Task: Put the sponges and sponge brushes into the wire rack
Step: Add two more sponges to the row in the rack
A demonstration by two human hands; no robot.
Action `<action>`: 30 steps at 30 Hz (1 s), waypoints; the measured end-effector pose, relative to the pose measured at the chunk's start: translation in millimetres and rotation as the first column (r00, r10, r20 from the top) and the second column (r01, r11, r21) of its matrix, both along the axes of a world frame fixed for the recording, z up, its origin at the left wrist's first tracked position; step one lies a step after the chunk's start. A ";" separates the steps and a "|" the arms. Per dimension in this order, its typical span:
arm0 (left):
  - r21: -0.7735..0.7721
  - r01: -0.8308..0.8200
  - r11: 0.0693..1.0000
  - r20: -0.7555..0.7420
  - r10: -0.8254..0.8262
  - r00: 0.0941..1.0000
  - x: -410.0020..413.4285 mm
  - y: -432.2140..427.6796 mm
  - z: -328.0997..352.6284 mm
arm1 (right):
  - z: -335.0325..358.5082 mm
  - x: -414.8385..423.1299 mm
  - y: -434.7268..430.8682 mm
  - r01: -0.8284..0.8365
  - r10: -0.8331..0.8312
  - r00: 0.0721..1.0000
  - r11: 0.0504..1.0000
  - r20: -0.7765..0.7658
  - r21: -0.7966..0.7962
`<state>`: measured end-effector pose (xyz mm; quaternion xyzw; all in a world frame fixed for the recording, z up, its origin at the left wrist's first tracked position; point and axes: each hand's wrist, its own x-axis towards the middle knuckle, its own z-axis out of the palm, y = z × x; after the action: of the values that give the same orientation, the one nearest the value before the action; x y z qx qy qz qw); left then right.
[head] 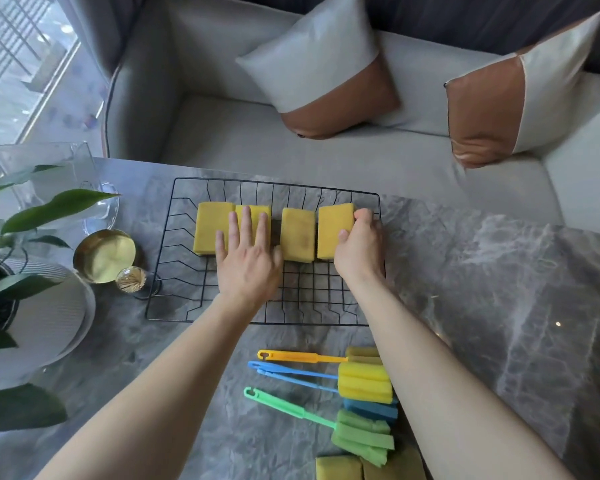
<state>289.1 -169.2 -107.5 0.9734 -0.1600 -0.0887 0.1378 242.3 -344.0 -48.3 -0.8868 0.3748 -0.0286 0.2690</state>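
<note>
A black wire rack [181, 271] lies on the grey marble table. Several yellow sponges stand in a row along its far half. My left hand [246, 258] lies flat, fingers spread, on the second sponge [253, 213] beside the leftmost sponge [210, 226]. My right hand [359, 247] grips the rightmost sponge [333, 230] by its right edge. A third sponge [297, 233] sits between my hands. In front of the rack lie sponge brushes: orange-handled [298, 356], blue-handled [291, 372] with a yellow head [364, 381], and green [326, 422]. More yellow sponges [338, 467] lie at the bottom edge.
At the left stand a potted plant [32, 216], a white plate [49, 320], a gold bowl [104, 254], a toothpick holder [130, 279] and a clear jug [49, 168]. A grey sofa with two cushions [319, 74] runs behind the table.
</note>
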 end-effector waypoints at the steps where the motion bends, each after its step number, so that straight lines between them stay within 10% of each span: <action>1: 0.012 0.003 1.000 -0.012 -0.003 1.000 2.0 3.6 -2.7 | -1.7 2.9 0.2 -0.010 0.009 1.000 1.000 -0.028 -0.022; 30: -0.010 -0.003 1.000 -0.060 0.002 0.998 5.5 8.5 -15.2 | -40.9 4.5 14.5 -0.124 0.129 0.989 0.989 -0.073 0.077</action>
<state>294.6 -160.7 -122.7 0.9699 -0.1549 -0.1167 0.1473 246.8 -329.5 -89.1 -0.8990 0.3286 0.0365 0.2872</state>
